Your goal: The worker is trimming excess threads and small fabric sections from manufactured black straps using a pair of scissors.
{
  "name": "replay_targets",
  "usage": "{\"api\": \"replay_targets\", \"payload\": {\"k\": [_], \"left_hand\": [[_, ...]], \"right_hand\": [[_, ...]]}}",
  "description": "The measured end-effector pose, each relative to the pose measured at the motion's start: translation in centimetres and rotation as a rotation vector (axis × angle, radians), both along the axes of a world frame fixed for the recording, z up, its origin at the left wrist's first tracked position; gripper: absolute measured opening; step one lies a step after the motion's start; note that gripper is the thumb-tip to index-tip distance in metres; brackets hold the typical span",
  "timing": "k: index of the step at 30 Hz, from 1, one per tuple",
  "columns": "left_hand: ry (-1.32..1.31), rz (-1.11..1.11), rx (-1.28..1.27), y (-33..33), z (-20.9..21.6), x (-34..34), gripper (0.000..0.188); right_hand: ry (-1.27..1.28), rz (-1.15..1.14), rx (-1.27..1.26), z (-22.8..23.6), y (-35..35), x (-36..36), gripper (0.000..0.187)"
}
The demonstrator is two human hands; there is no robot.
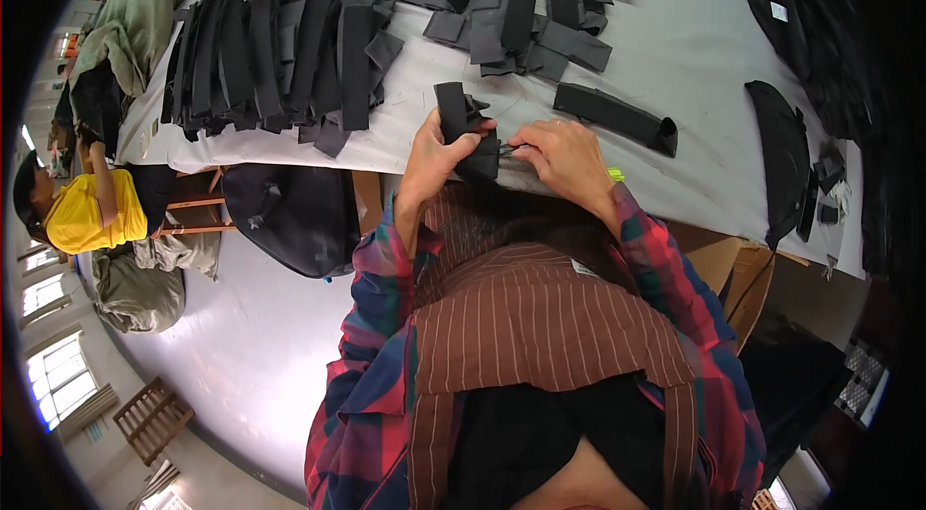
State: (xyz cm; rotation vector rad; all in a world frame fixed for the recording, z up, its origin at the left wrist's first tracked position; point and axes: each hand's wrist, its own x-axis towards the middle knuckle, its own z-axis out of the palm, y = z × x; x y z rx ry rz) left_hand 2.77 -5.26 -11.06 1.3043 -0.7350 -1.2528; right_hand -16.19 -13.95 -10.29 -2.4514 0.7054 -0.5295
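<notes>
My left hand grips a long black fabric strip that stands up from it at the near edge of the white table. My right hand pinches the lower end of that same strip, fingers closed, close beside the left hand. A neat row of overlapping black strips lies to the left on the table. A loose heap of shorter black pieces lies beyond my hands. One folded black strip rests just right of my right hand.
Larger black fabric pieces lie at the table's right end. A black bag sits under the table at left. A person in a yellow shirt sits at far left. Cardboard boxes stand at my right. A wooden pallet lies on the floor.
</notes>
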Motion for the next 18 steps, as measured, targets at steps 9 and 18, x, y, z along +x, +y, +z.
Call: {"api": "replay_targets", "payload": {"k": [9,18], "left_hand": [[0.019,-0.055,0.025,0.1,0.1,0.5,0.035],[0.072,-0.056,-0.004,-0.1,-0.1,0.5,0.033]], "right_hand": [[0.017,0.085,-0.099,-0.3,-0.3,0.8,0.010],[0.033,0.178,-0.200,-0.6,-1.3,0.8,0.008]]}}
